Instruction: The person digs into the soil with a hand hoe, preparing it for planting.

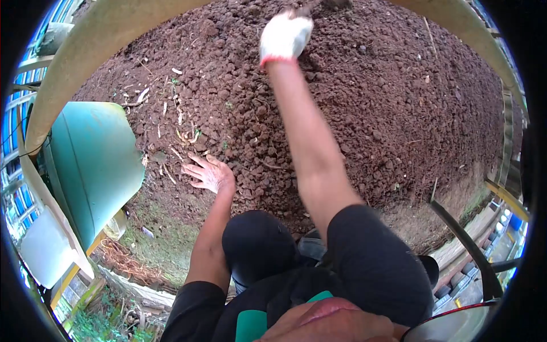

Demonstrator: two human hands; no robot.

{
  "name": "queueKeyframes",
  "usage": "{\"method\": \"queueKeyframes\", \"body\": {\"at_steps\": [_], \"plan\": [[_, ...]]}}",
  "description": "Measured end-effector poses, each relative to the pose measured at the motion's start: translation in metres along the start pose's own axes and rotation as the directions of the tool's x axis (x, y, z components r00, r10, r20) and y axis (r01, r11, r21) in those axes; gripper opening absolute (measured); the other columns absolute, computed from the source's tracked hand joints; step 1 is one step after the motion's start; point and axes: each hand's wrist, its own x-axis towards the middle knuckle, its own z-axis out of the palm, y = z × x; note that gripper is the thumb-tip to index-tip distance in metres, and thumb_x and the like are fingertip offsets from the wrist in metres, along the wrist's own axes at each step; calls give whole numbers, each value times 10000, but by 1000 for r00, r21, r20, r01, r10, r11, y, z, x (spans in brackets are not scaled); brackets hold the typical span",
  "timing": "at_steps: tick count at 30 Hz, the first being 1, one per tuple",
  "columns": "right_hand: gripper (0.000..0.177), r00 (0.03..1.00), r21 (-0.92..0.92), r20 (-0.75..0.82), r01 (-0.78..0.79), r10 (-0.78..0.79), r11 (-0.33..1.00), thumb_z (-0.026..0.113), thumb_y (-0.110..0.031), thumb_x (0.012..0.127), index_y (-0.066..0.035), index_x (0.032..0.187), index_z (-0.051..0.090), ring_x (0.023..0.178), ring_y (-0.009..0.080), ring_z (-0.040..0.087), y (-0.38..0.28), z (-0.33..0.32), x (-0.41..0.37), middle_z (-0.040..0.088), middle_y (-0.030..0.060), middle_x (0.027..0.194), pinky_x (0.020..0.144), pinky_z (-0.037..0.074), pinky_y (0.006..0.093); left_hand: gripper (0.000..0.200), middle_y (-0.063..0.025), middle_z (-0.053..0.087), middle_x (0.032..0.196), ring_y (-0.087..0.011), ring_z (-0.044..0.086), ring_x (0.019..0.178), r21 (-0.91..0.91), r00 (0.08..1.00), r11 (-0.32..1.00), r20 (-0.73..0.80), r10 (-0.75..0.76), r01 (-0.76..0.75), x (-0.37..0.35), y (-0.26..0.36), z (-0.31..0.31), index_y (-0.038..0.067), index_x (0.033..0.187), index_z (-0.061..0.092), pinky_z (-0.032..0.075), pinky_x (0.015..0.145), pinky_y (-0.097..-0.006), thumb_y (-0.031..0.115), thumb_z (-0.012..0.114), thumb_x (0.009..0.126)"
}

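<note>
The bare left hand (209, 174) is laid, fingers spread and nothing grasped, on loose, reddish-brown, clumped soil (393, 108); the white-gloved, red-cuffed right hand (286, 37) seems clenched on a dark, blurred tool (336, 3) farther out on the same soil. The clods should prove crumbly and light, best scooped from underneath rather than pinched. Pale, dry plant scraps (143, 94) are scattered beyond the left hand, near a curved teal panel (97, 165).

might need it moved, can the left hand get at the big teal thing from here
Probably yes: the bare left hand is close to the big teal thing, with only littered soil between.
</note>
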Motion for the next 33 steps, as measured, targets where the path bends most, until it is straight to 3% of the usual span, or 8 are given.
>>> {"method": "queueKeyframes", "body": {"at_steps": [2, 9, 14, 16, 17, 19, 24, 33], "plan": [[424, 746, -863, -110, 256, -657, 435, 500, -365, 983, 15, 1170, 469, 880, 288, 646, 27, -10, -55, 622, 186, 1061, 770, 525, 353, 629, -229, 114, 1608, -365, 113, 1497, 26, 1000, 1000, 9, -6, 6, 0, -1, 1, 121, 1562, 185, 223, 1115, -618, 437, 312, 1033], [320, 771, -798, 537, 596, -342, 90, 545, -333, 920, -41, 1024, 621, 853, 402, 655, -41, -148, -96, 665, 214, 923, 772, 523, 505, 640, -233, 123, 1607, -354, 85, 1504, -62, 1000, 998, -11, -1, 1, 0, 1, 1, 147, 1571, 147, 191, 1115, -653, 443, 309, 1028], [461, 881, -992, 87, 120, -464, 42, 572, -455, 934, -18, 1044, 666, 874, 395, 676, -119, -251, -102, 692, 222, 943, 774, 522, 496, 636, -205, 139, 1616, -334, 109, 1505, -63, 999, 998, -43, -15, 12, 2, -2, 7, 184, 1569, 179, 193, 1119, -633, 468, 319, 1018], [452, 828, -970, -6, 130, -561, 203, 573, -430, 943, -11, 1092, 654, 900, 390, 680, -121, -268, -109, 698, 210, 980, 806, 535, 472, 644, -259, 160, 1592, -383, 113, 1496, -96, 998, 995, -51, 26, -31, 1, -3, 5, 133, 1561, 188, 206, 1094, -663, 437, 329, 1011], [413, 520, -948, 315, 215, -794, -235, 603, -366, 945, -8, 1151, 626, 910, 371, 680, -106, -279, -107, 701, 195, 983, 808, 550, 440, 639, -276, 174, 1582, -404, 136, 1487, -49, 994, 997, -98, 48, -53, 1, -5, 10, 126, 1556, 199, 211, 1090, -667, 435, 319, 1009], [488, 821, -901, 322, 419, -472, 114, 624, -345, 924, 24, 1237, 559, 974, 362, 655, -100, -288, -138, 661, 209, 1052, 834, 542, 445, 632, -284, 172, 1579, -415, 147, 1482, -63, 994, 997, -104, 44, -51, 3, -5, 14, 111, 1543, 234, 199, 1100, -673, 444, 310, 1011], [546, 528, -558, 825, 818, -202, -140, 655, -254, 899, 52, 1319, 488, 953, 356, 638, -73, -335, -188, 603, 236, 1110, 782, 540, 436, 619, -280, 159, 1583, -408, 131, 1485, -93, 993, 994, -106, 44, -54, 4, -6, 12, 98, 1534, 251, 208, 1097, -682, 433, 305, 1016], [272, 739, -987, 160, 119, -655, -106, 571, -211, 959, 11, 1099, 641, 803, 291, 689, -163, -456, -125, 701, 175, 990, 816, 548, 396, 652, -261, 154, 1596, -393, 131, 1493, -192, 996, 981, -91, 19, -36, 2, -3, 6, 151, 1556, 213, 181, 1099, -696, 447, 297, 982]]}}
